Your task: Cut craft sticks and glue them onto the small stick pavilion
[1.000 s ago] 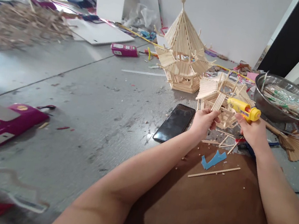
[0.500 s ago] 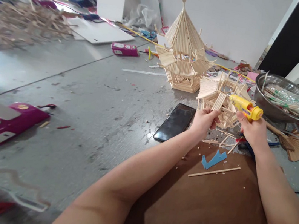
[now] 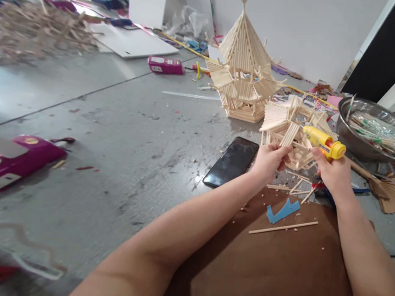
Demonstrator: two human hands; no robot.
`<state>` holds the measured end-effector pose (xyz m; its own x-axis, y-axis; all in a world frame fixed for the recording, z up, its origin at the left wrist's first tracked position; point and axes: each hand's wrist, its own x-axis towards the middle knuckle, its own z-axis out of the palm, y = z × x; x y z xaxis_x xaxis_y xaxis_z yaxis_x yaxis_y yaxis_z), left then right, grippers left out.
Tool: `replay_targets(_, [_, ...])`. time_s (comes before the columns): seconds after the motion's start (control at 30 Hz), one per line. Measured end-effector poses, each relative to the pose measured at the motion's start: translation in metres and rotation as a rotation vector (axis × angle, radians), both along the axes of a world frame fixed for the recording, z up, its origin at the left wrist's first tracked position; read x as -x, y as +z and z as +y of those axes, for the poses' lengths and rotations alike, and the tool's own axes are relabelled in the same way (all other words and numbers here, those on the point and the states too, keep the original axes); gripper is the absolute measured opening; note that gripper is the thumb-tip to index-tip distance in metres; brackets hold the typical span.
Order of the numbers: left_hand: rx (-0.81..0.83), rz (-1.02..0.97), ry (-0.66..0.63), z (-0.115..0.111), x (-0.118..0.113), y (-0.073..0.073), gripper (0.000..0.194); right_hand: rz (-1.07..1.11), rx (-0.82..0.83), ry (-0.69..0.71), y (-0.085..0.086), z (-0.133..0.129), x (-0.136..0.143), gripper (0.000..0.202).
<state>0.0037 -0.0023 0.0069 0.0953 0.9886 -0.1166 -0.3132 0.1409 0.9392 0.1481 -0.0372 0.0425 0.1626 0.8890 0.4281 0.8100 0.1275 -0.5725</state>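
Observation:
Between the thumb and fingers of my left hand [image 3: 270, 161] is a small panel of wooden sticks [image 3: 289, 134], tilted up in front of an unfinished stick pavilion [image 3: 276, 117]. My right hand [image 3: 335, 172] is wrapped round a yellow hot glue gun [image 3: 322, 140], whose nozzle points left at the panel's upper right edge. Whether the nozzle touches the panel I cannot tell. Behind stands a taller stick pagoda [image 3: 246, 50] with a pointed roof. Loose stick pieces [image 3: 295, 187] lie just below my hands.
A black phone [image 3: 232, 163] lies left of my left hand. At the right are a metal bowl [image 3: 350, 138] of packaged sticks and a folding fan [image 3: 387, 192]. A blue scrap [image 3: 282, 211] and one stick [image 3: 282, 227] rest on the brown surface [image 3: 274, 277]. Purple power strips [image 3: 29, 160] sit leftward.
The glue gun and my right hand have shifted very slightly left and down. My left hand and the stick panel have stayed nearly still.

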Motion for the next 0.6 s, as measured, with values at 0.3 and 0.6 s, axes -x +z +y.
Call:
replay_targets(0.3, [-0.006, 0.003, -0.005, 0.0002, -0.0003, -0.0016, 0.019, -0.004, -0.046, 0.040, -0.0003, -0.0002, -0.0002, 0.048])
replay_targets(0.6, [-0.009, 0.006, -0.002, 0.0006, 0.0007, -0.0013, 0.020, 0.011, -0.025, 0.040, 0.0005, 0.0005, -0.0012, 0.046])
